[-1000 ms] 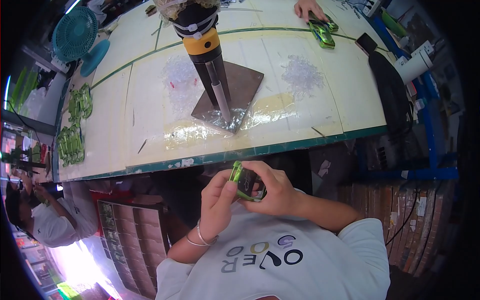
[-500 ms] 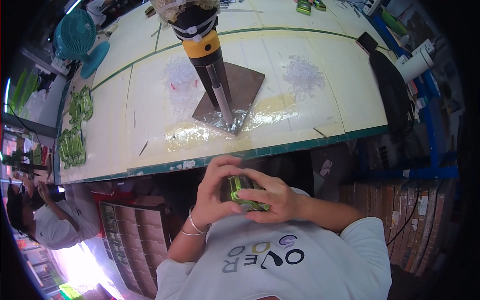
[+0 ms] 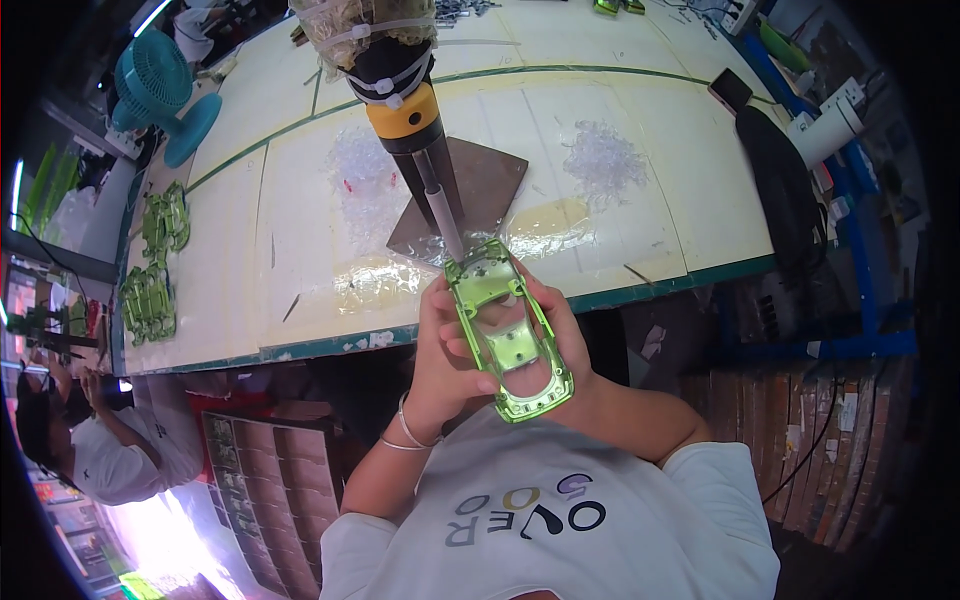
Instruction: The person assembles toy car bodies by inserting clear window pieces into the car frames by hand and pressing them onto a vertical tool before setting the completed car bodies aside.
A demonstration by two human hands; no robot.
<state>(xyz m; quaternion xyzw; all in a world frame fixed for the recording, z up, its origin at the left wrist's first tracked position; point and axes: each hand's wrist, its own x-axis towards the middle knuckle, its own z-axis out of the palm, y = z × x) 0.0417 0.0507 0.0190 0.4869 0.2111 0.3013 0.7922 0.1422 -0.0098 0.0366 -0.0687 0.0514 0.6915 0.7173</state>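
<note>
Both hands hold a shiny green toy car body shell just off the table's front edge. It is tilted, its hollow inside facing up. My left hand grips its left side, thumb on the near left rim. My right hand supports the right side, its fingers partly hidden beneath. Over the shell's far end hangs an upright electric screwdriver with a yellow collar. Its pale tip is close to the far left corner; I cannot tell whether they touch. A brown square plate lies under the screwdriver.
Small clear plastic pieces form two piles beside the plate. More green shells are stacked at the table's left. Beyond them stands a teal fan. A black bag lies at the right edge. Another person sits at left.
The shell was cupped between my hands near my chest. Both hands have moved away from me, toward the screwdriver, and the shell is now turned with its inside in view.
</note>
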